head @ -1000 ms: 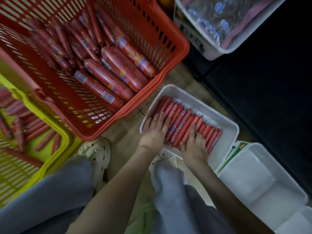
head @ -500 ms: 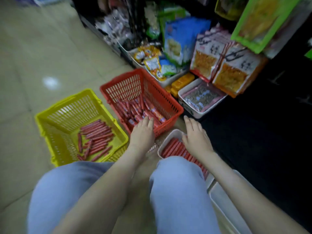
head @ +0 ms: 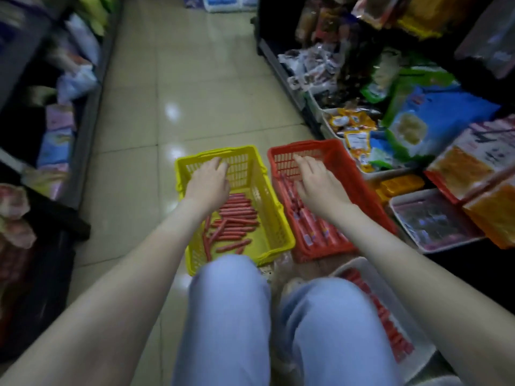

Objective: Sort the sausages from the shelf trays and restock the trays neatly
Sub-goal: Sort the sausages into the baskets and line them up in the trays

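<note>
A yellow basket (head: pixel 274 215) on the floor holds several thin red sausages (head: pixel 234 218). To its right a red basket (head: pixel 359 190) holds thicker red sausages (head: pixel 309 224). My left hand (head: pixel 207 182) hovers over the yellow basket with fingers straight, holding nothing. My right hand (head: pixel 317 185) hovers over the red basket, also with straight fingers and nothing in it. A white tray (head: pixel 418 324) with a row of thin sausages (head: pixel 384 313) lies at the lower right, partly hidden by my knee.
My knees in light blue trousers (head: pixel 231 316) fill the lower middle. Shelves with snack packets (head: pixel 412 118) line the right, with a white tray of wrapped goods (head: pixel 434 218). More shelves (head: pixel 55 135) stand left. Tiled aisle floor (head: pixel 189 93) runs ahead.
The view swung up from the white tray to the aisle. Both hands left the sausages in the tray and now hover, left over the yellow basket, right over the red one.
</note>
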`<state>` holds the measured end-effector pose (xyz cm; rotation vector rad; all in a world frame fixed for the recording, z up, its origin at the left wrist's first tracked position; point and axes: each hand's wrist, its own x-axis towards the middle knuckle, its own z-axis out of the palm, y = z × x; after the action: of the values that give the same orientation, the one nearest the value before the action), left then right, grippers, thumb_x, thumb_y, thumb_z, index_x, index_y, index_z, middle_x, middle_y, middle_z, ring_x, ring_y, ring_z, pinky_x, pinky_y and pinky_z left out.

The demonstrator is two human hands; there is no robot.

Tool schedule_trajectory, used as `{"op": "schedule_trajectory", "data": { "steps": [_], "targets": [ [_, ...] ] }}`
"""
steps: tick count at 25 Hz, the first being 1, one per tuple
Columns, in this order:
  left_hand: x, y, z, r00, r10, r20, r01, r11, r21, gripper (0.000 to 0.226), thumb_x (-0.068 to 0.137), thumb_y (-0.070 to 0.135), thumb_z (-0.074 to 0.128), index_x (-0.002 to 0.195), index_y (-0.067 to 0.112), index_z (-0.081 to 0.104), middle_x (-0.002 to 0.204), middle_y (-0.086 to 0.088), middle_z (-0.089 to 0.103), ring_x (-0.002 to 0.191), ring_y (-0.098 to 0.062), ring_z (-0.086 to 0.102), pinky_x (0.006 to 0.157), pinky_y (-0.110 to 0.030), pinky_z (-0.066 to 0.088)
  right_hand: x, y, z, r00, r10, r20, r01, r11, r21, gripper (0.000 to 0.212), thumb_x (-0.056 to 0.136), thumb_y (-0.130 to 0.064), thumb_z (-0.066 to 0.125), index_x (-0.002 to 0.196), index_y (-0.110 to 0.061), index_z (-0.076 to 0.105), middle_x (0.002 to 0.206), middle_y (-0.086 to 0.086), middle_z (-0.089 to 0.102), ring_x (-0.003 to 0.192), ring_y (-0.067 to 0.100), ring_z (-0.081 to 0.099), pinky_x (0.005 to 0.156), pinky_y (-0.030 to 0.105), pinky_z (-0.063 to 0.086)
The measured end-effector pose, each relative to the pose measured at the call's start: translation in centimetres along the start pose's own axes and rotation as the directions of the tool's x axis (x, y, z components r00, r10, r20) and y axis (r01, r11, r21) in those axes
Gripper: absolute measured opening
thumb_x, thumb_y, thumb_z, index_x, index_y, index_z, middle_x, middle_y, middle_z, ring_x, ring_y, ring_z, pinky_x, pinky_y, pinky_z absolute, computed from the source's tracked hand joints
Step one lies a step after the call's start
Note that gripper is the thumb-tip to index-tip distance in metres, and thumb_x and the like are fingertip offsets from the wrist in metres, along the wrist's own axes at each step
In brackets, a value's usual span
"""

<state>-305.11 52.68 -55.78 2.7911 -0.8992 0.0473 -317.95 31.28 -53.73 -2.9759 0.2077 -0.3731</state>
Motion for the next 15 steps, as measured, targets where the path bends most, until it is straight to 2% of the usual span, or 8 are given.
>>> {"op": "schedule_trajectory", "data": {
  "steps": [2,4,6,8,10,12,15],
  "targets": [
    [0.3,-5.2,3.3,0.985,-0.167,0.052,0.168,0.985,-0.024,0.047,0.090,0.013,0.051,0.135,0.002,0.046,0.148,-0.021,0.035,0.132,-0.037,0.038,0.105,-0.046,0.033,4.1,-2.1,4.6,0.988,-0.153,0.021,0.153,0.988,-0.013,0.058,0.081,-0.008,0.063,0.135,0.003,0.046,0.124,0.024,0.056,0.110,0.040,0.056,0.085,0.046,0.051],
    [-0.2,-8.9,8.0,0.947,-0.273,0.169,0.277,0.961,-0.001,0.051,0.093,0.018,0.050,0.141,0.003,0.039,0.154,-0.019,0.025,0.139,-0.034,0.028,0.112,-0.045,0.025,6.7,-3.4,10.5,0.959,-0.264,0.100,0.267,0.963,-0.022,0.069,0.065,-0.004,0.075,0.130,0.003,0.052,0.113,0.021,0.062,0.098,0.037,0.063,0.073,0.040,0.055],
    [-0.3,-11.3,13.2,0.921,-0.278,0.274,0.272,0.960,0.060,0.057,0.097,0.029,0.047,0.147,0.008,0.031,0.159,-0.014,0.013,0.146,-0.030,0.013,0.116,-0.045,0.016,8.1,-4.2,17.1,0.908,-0.370,0.197,0.385,0.922,-0.042,0.078,0.058,-0.009,0.077,0.132,-0.001,0.052,0.115,0.016,0.063,0.101,0.032,0.063,0.075,0.035,0.054],
    [-0.2,-12.8,18.1,0.910,-0.249,0.331,0.223,0.968,0.114,0.061,0.097,0.040,0.045,0.149,0.012,0.029,0.160,-0.013,0.008,0.148,-0.029,0.005,0.117,-0.046,0.009,8.5,-4.3,24.1,0.835,-0.454,0.310,0.487,0.873,-0.034,0.075,0.064,-0.014,0.069,0.136,-0.007,0.050,0.120,0.012,0.063,0.106,0.028,0.062,0.082,0.035,0.052],
    [-0.4,-13.3,21.0,0.917,-0.243,0.316,0.186,0.962,0.198,0.064,0.091,0.045,0.052,0.145,0.013,0.040,0.158,-0.014,0.019,0.147,-0.029,0.015,0.116,-0.050,0.013,8.2,-4.0,30.1,0.754,-0.500,0.426,0.566,0.823,-0.037,0.071,0.067,-0.016,0.056,0.137,-0.013,0.051,0.124,0.008,0.062,0.110,0.026,0.061,0.087,0.037,0.051],
    [-0.5,-13.5,22.7,0.933,-0.262,0.246,0.199,0.947,0.252,0.063,0.081,0.043,0.062,0.135,0.010,0.054,0.151,-0.017,0.034,0.141,-0.030,0.030,0.112,-0.052,0.019,7.7,-3.9,36.0,0.676,-0.524,0.518,0.643,0.763,-0.066,0.073,0.065,-0.019,0.054,0.137,-0.021,0.051,0.130,0.002,0.061,0.118,0.021,0.059,0.092,0.039,0.049],
    [-0.7,-13.6,23.4,0.966,-0.226,0.125,0.191,0.951,0.244,0.055,0.078,0.040,0.058,0.124,0.009,0.062,0.146,-0.020,0.041,0.136,-0.033,0.039,0.109,-0.053,0.020,6.6,-4.7,43.0,0.596,-0.538,0.596,0.693,0.719,-0.044,0.062,0.069,-0.022,0.055,0.131,-0.023,0.058,0.124,0.000,0.064,0.116,0.021,0.060,0.096,0.042,0.047]
  ]
}}
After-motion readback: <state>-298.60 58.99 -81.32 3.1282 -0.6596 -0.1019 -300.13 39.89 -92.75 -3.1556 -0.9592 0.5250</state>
